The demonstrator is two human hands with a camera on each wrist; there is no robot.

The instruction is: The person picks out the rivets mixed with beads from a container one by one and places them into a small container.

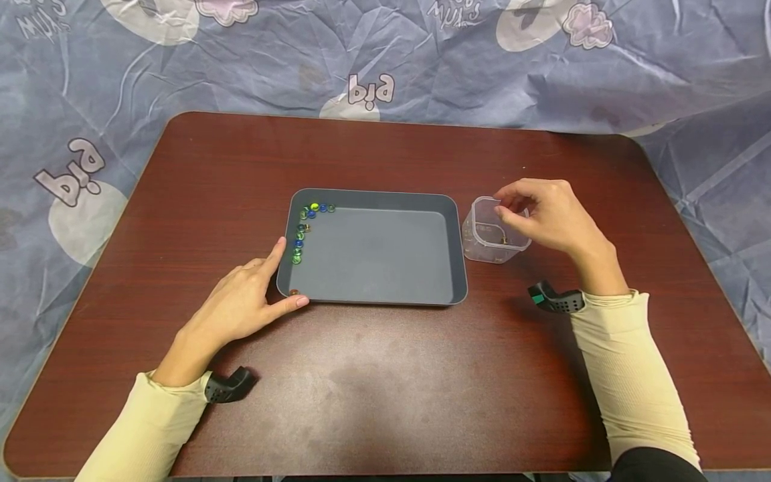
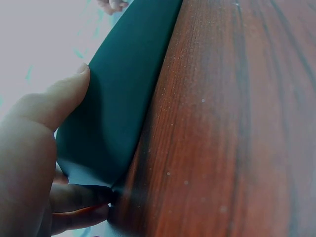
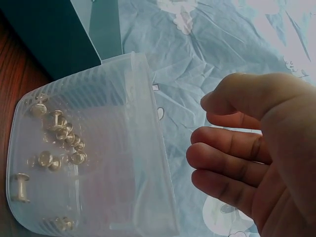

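Note:
My left hand (image 1: 237, 298) rests against the near left corner of a grey tray (image 1: 385, 294), its thumb along the front rim and its index finger at the left side. In the left wrist view, the thumb touches the tray's dark outer wall (image 2: 118, 89). Over a clear plastic box (image 1: 490, 253) hovers my right hand (image 1: 551, 214), fingers loosely bent and thumb apart from them. Nothing shows between them in the right wrist view. Several small gold spool-shaped metal pieces (image 3: 46, 159) lie in the box. Glass marbles (image 1: 298, 244), green, blue and yellow, line the tray's left side.
A small orange-brown piece (image 1: 294, 292) sits in the tray's near left corner. The box stands just right of the tray on a brown wooden table (image 1: 385, 375). Behind the table hangs a printed grey-blue cloth (image 1: 271, 73).

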